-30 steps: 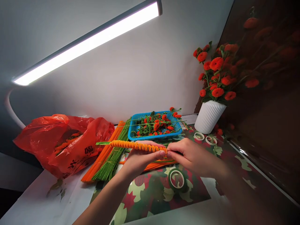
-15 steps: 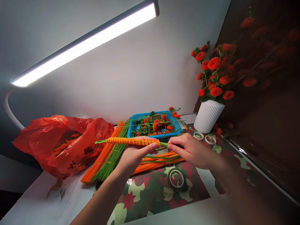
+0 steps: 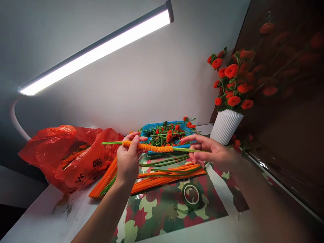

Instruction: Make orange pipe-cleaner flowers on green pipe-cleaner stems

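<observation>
My left hand (image 3: 127, 164) is closed around an orange pipe cleaner coil (image 3: 158, 149), gripping it left of its middle between thumb and fingers. The coil is wound in tight turns on a green stem (image 3: 184, 150), whose ends stick out on both sides. Held level, it hovers above the table in front of the blue basket (image 3: 143, 132). At the stem's right end is my right hand (image 3: 215, 153), its fingers spread apart and the index stretched out. The stem passes by the fingers, which do not close on it.
Orange pipe cleaners (image 3: 167, 175) and green ones lie below my hands, near a roll of green tape (image 3: 191, 195). On the left sits a red plastic bag (image 3: 83, 162). A white vase (image 3: 226, 127) of orange flowers stands right, under a lit lamp (image 3: 101, 50).
My left hand has turned and shifted left along the coil, now gripping it from above. My right fingers have loosened and spread, moving right along the stem. The coil looks shorter, with more stem showing.
</observation>
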The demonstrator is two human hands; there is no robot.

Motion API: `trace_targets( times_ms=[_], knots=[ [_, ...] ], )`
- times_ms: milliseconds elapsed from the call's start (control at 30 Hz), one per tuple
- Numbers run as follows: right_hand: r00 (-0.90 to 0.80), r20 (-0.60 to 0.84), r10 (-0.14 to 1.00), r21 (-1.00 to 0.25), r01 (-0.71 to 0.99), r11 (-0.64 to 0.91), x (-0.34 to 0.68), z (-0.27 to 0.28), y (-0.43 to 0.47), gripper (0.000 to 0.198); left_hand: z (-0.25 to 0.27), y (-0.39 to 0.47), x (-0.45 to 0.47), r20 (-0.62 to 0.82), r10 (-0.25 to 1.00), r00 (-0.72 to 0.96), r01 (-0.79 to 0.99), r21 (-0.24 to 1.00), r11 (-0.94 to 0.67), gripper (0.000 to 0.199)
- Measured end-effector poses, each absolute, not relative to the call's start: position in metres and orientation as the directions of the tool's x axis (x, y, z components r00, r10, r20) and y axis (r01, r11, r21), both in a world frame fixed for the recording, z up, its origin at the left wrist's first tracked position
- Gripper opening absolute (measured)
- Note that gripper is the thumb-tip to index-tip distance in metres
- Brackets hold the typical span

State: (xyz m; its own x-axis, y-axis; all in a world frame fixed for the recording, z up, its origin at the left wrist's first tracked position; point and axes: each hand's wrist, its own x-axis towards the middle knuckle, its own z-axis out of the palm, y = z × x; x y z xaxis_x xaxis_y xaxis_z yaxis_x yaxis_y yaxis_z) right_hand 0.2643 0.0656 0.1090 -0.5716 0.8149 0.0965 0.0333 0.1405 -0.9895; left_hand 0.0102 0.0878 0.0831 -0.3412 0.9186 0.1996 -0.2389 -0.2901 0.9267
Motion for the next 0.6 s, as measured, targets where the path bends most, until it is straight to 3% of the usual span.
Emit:
trace_targets(
  times_ms=[100, 200, 400, 533, 600],
  knots=[
    [-0.554, 0.223, 0.802, -0.97, -0.21, 0.124, 0.266, 0.109, 0.066, 0.037, 0.082, 0.086, 0.012, 0.199, 0.952, -0.232, -0.076, 0.972, -0.222, 0.035],
    [-0.451, 0.248, 0.858, -0.958, -0.244, 0.149, 0.261, 0.106, 0.069, 0.039, 0.08, 0.082, 0.018, 0.17, 0.982, -0.082, 0.103, 0.982, -0.161, 0.037],
    [-0.165, 0.335, 0.928, -0.941, -0.023, 0.336, 0.24, 0.09, 0.079, 0.027, 0.076, 0.07, 0.025, 0.088, 0.967, 0.241, 0.423, 0.887, -0.186, 0.027],
    [-0.2, 0.599, 0.775, -0.763, 0.15, 0.628, 0.225, 0.091, 0.068, 0.016, 0.075, 0.059, 0.028, 0.016, 0.868, 0.497, 0.544, 0.773, -0.326, 0.013],
    [-0.379, 0.66, 0.649, -0.601, 0.253, 0.758, 0.219, 0.093, 0.06, 0.014, 0.076, 0.055, 0.031, -0.018, 0.826, 0.564, 0.565, 0.737, -0.37, 0.009]
  ],
)
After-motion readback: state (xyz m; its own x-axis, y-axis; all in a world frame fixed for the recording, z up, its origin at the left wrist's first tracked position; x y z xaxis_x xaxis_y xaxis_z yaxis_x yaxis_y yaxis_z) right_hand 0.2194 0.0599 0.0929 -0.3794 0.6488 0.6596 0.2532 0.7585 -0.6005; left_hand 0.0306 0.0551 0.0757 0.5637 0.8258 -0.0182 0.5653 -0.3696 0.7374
